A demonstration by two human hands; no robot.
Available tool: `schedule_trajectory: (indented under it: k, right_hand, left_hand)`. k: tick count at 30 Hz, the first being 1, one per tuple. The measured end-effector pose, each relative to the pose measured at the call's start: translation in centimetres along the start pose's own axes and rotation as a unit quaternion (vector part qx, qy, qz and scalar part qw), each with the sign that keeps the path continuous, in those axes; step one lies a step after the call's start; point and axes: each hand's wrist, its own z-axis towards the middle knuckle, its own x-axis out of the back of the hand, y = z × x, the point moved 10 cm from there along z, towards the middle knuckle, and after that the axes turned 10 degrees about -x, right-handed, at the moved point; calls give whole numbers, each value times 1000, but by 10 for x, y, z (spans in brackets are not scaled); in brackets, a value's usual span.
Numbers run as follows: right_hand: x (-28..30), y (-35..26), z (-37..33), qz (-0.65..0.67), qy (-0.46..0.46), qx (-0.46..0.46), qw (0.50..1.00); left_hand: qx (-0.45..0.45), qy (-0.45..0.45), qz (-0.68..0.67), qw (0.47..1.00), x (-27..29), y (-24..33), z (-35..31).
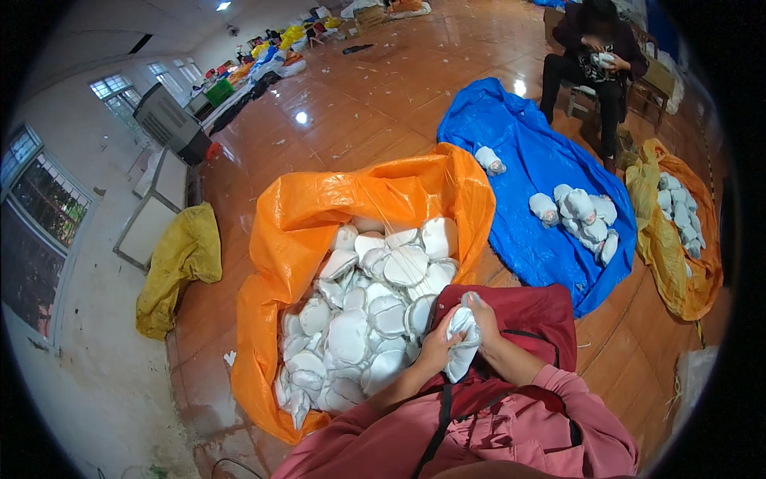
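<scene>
Over my lap I hold a white padded fabric piece [463, 343], folded or bent, its lower end hanging down. My left hand [437, 348] is closed on its left side. Fingers of my right hand [483, 321] are closed round its upper right edge. Just left of my hands, an open orange woven sack [275, 231] holds many similar white rounded pads [349, 335], heaped loosely. A dark red cloth [527, 311] lies across my lap beneath both hands.
Bundled white pieces [586, 211] rest on a blue sheet [495, 128] ahead right. Beyond it a seated co-worker [598, 64] handles a white piece. At far right, a yellow-orange sack [702, 279] holds more bundles. A yellow sack [179, 267] lies left, near a grey air cooler [171, 120].
</scene>
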Motion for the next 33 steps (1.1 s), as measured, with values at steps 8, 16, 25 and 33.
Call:
schedule_trajectory:
  k: [8,16,25,33]
  right_hand:
    - [-11,-14,4,-20,-8,57,998]
    - [-20,-3,-9,-23,-116,-52,992]
    - [-9,33,-24,-107,-299,-215,923]
    - [-13,49,-38,-170,-317,-212,909]
  left_hand:
    - [-124,138,88,979,11,17,-5]
    - [-91,152,-127,976,17,-20,-3]
    - [-75,71,-115,988,21,-9,-25]
    - [-73,86,25,993,36,-7,-45]
